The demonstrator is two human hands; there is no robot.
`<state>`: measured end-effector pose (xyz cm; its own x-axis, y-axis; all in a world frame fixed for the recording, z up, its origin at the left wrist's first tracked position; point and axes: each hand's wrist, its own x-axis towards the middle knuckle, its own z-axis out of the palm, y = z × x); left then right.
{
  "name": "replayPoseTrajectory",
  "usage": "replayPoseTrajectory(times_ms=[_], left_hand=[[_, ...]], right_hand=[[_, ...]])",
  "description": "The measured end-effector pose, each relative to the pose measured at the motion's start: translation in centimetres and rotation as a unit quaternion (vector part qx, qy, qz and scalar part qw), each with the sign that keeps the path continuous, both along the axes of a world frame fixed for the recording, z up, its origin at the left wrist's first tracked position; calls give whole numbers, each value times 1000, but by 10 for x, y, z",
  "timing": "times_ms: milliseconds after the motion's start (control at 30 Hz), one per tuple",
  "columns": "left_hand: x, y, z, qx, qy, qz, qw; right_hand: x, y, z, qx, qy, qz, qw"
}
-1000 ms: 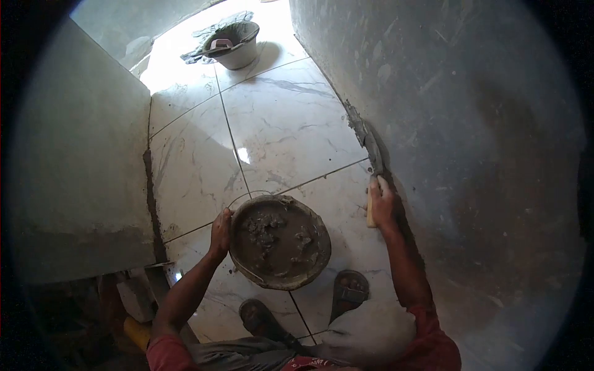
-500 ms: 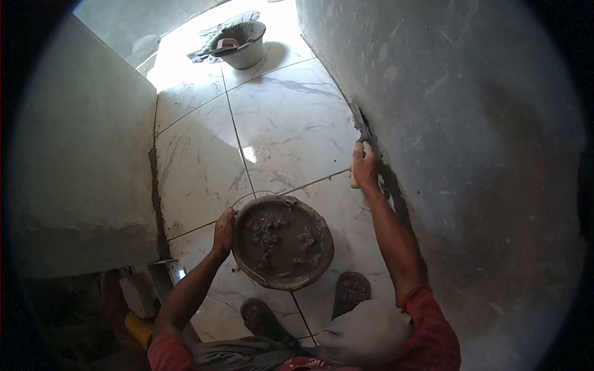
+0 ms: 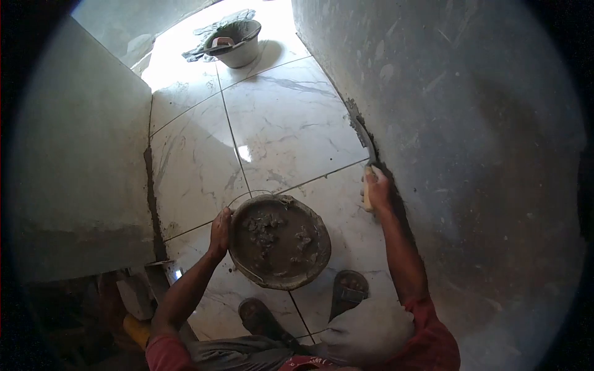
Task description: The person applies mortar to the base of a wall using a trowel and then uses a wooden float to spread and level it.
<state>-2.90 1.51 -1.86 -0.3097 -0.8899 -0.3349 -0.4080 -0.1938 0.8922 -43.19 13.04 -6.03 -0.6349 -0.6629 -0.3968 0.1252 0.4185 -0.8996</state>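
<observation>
My right hand [image 3: 378, 190] is wrapped round the wooden handle of a trowel [image 3: 370, 147]. The trowel's metal blade lies along the joint where the floor meets the right wall, against wet mortar [image 3: 352, 110]. In front of my feet stands a bucket [image 3: 328, 260] of grey-brown mortar [image 3: 281, 250], with a few lumps on its surface. My left hand [image 3: 220, 234] grips the bucket's left side at the rim; its fingertips are partly hidden there. The bucket's thin wire handle [image 3: 247, 196] rests toward the far side.
A second bucket [image 3: 240, 57], with a tool [image 3: 221, 43] across its rim, stands at the far end beside a crumpled sheet [image 3: 204, 38]. White marbled tiles [image 3: 284, 123] cover the floor. Walls [image 3: 470, 154] bound it on both sides, and dark mortar [image 3: 152, 198] lines the left edge.
My right hand has drawn the trowel back toward me along the wall joint, leaving mortar beyond the blade. My left hand stays at the bucket; the whole view has shifted slightly.
</observation>
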Motion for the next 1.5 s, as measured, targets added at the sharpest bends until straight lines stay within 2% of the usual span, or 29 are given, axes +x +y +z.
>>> replayPoseTrajectory(times_ms=[67,133,167,200,233,300,400,433,567,633,667,767,900,967,1000,1067,1100,1167,1200,1267,1300,1367,1500], left_hand=[[-3,3,9,6,3,-4,1000],[-3,3,13,9,9,-11,1000],[-4,4,14,9,17,-20,1000],[-4,3,11,8,21,-19,1000],[-2,2,7,0,11,-16,1000],[-1,2,6,-10,1,-15,1000],[-2,3,8,16,8,-7,1000],[0,2,5,14,12,-10,1000],[9,-4,-16,12,23,-9,1000],[0,1,5,1,13,-14,1000],[-3,4,12,-10,1,-22,1000],[2,-1,-3,6,9,-6,1000],[-2,2,7,1,-15,-7,1000],[3,0,-3,-1,-10,-2,1000],[2,0,-1,0,-9,-2,1000],[-2,2,6,-9,2,-7,1000],[-1,1,2,-9,2,-8,1000],[3,-2,-6,-18,-10,-3,1000],[3,-1,-4,-19,-11,-4,1000],[0,1,1,-17,-1,-11,1000],[-2,2,5,-17,0,-12,1000],[-6,4,12,21,10,10,1000],[2,0,-3,-29,6,-13,999]], right_hand=[[5,18,20,-30,40,0,999],[14,36,-3,-48,45,-16,998],[16,42,-29,-77,214,-6,974],[15,44,-41,-105,378,3,920],[22,39,-17,-106,381,4,919],[40,30,25,34,166,76,983],[27,3,-27,14,232,108,966],[25,-5,-36,-13,349,108,931],[18,-25,-41,31,363,74,928],[15,-29,-26,75,204,19,976],[13,-29,-18,77,203,19,976],[0,-23,6,74,63,14,995],[3,2,17,21,34,1,999],[12,19,18,-22,125,28,992],[11,26,3,-21,125,29,992],[3,38,-41,8,292,67,954],[6,42,-35,8,292,65,954],[17,43,-12,68,184,87,977],[19,43,-8,68,183,86,977],[16,39,-3,105,126,24,986],[11,39,-2,106,127,23,986],[-1,41,0,26,57,-6,998],[9,53,36,45,22,-17,999]])
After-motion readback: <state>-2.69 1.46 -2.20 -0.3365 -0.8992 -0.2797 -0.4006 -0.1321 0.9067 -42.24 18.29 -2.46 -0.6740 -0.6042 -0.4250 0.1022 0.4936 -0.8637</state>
